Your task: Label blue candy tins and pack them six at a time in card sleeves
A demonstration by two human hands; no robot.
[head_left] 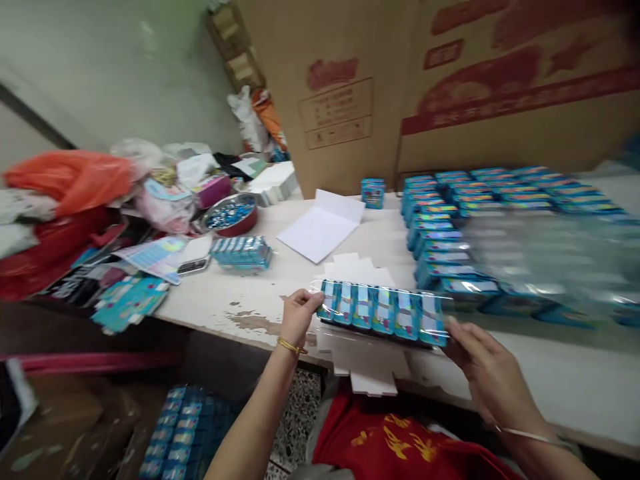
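A row of small blue boxes (383,310) in clear plastic wrap is held level above the table's front edge. My left hand (299,317) pinches its left end, thumb and fingers closed on the wrap. At the right end, my right hand (493,367) grips the wrap between thumb and fingers, partly hidden by the film. Beneath the row lie flat white card pieces (365,377), some jutting past the edge. Rows of similar blue boxes (435,247) stand to the right, with blurred clear film (545,260) over part of them.
Another wrapped row (241,253) sits left of a folded white sheet (320,227). Behind it is a bowl (247,225) of small shiny packets. Bags and flat blue cartons (131,303) crowd the left. A large cardboard box (350,153) backs the table. More blue boxes (180,433) lie below.
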